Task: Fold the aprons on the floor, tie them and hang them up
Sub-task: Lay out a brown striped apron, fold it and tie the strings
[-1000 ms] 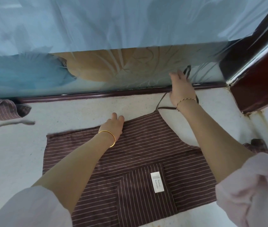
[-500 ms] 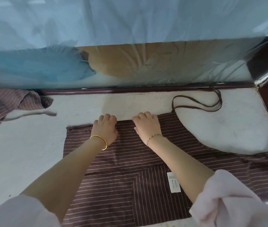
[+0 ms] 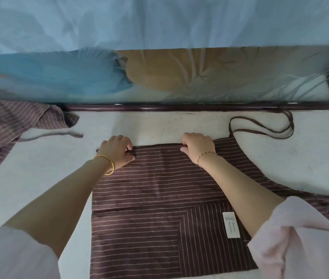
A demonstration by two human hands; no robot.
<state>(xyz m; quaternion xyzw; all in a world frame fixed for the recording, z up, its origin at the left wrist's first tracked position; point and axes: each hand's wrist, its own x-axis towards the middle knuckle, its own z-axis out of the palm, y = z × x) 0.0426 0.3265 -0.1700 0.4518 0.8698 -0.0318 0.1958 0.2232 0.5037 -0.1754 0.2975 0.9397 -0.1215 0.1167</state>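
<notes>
Subject item: one brown striped apron (image 3: 155,188), spread flat on the pale floor (image 3: 38,178), reaching from the centre of the view to 5 o'clock. A pocket panel (image 3: 204,238) with a white label (image 3: 231,224) lies at its near end.

Left hand (image 3: 117,152): placed at the apron's 11 o'clock corner, fingers curled over the far hem and thumb on the cloth, clamped on the fabric. A gold bangle (image 3: 105,164) is on that wrist.

Right hand (image 3: 198,150): placed on the same far hem towards 1 o'clock, fingers curled over the edge, likewise clamped on the fabric. A thin chain bracelet (image 3: 206,155) is on the wrist. The two hands are well apart along the hem.

The neck strap (image 3: 260,131) lies looped on the floor at 2 o'clock, joined to the apron's far right corner.

A second striped apron (image 3: 8,125) lies crumpled at 9 o'clock, its tie (image 3: 55,135) trailing towards the centre.

A dark wooden rail (image 3: 179,107) borders the floor at 12 o'clock, with pale blue netting (image 3: 159,23) above it.
</notes>
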